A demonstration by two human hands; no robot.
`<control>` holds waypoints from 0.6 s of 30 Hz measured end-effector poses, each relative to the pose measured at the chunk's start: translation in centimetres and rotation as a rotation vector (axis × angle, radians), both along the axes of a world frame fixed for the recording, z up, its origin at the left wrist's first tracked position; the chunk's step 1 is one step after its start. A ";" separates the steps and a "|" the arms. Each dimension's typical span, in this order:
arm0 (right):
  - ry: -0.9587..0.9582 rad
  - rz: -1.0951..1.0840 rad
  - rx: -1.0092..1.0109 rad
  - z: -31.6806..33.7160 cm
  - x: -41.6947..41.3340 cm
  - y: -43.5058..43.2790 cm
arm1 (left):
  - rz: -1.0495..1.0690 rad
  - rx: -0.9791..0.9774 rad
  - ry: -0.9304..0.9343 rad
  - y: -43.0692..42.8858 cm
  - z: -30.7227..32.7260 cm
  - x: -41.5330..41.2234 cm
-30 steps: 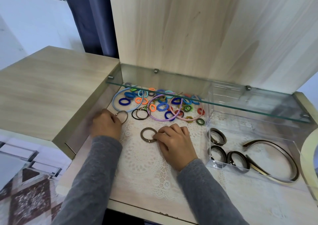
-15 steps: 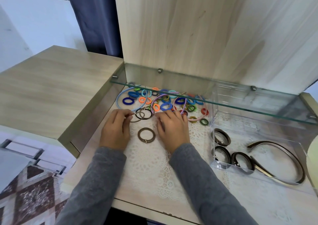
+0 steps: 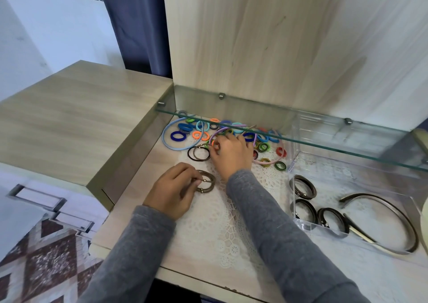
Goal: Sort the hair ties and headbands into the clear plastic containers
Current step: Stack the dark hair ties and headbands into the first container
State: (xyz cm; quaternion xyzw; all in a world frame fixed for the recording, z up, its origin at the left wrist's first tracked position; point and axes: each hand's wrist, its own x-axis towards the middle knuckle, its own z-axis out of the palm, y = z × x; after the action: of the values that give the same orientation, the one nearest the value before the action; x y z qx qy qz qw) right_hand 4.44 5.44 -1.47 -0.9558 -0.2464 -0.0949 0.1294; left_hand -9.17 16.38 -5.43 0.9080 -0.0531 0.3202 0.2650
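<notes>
A pile of coloured hair ties lies at the back of the desk under a glass shelf, with a light blue headband and a purple headband among them. My left hand pinches brown hair ties on the lace mat. My right hand reaches into the pile, fingers curled on the ties beside a black and brown pair. A clear plastic container at right holds dark brown hair ties and a dark headband.
A glass shelf overhangs the back of the desk, low above the pile. A wooden cabinet borders the left side. A white lace mat covers the desk's middle. A second clear box stands behind the container.
My left hand has drawn back towards me and now pinches the brown ties on the mat. My right hand has moved forward into the coloured pile.
</notes>
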 end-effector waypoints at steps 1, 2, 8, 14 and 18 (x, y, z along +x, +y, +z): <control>0.001 0.001 -0.003 0.0 0.1 0.1 | 0.003 0.000 0.002 0.0 0.0 0.0; 0.006 0.001 -0.004 0.1 0.1 0.3 | 0.008 0.003 0.001 -0.1 0.1 -0.1; 0.063 -0.006 0.064 0.5 0.3 1.0 | 0.005 -0.003 0.040 0.0 0.2 -0.2; 0.121 0.001 0.108 0.6 0.5 0.9 | 0.032 0.037 0.125 0.2 -0.1 -0.1; 0.168 -0.009 0.182 0.5 0.4 0.3 | 0.058 0.037 0.164 0.1 -0.1 -0.2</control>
State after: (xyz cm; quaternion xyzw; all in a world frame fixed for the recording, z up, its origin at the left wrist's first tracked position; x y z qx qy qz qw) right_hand 4.81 5.76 -1.01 -0.9458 -0.2206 -0.0370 0.2354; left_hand -9.35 16.47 -5.56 0.9371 -0.0106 0.2511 0.2421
